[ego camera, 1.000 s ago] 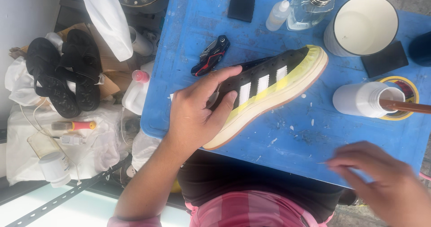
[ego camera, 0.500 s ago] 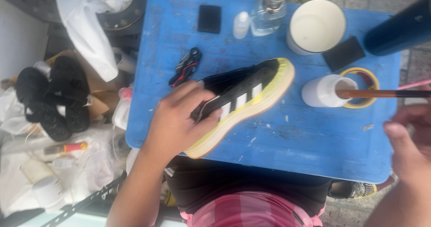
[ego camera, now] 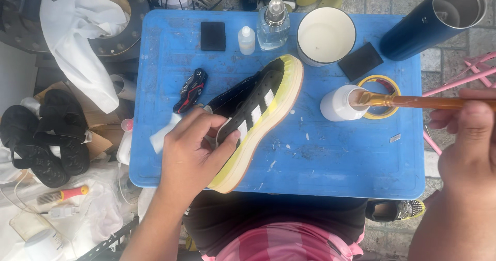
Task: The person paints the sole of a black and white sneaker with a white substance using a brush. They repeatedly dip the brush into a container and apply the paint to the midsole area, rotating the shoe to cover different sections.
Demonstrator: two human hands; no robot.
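Firmly gripped: shoe [ego camera: 258, 111], brush [ego camera: 413, 102].

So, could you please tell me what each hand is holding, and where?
Left hand grips the shoe at its heel end; right hand holds the brush by its handle.

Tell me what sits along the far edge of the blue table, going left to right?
Black sponge → small white dropper bottle → clear glass bottle → white cup → second black sponge.
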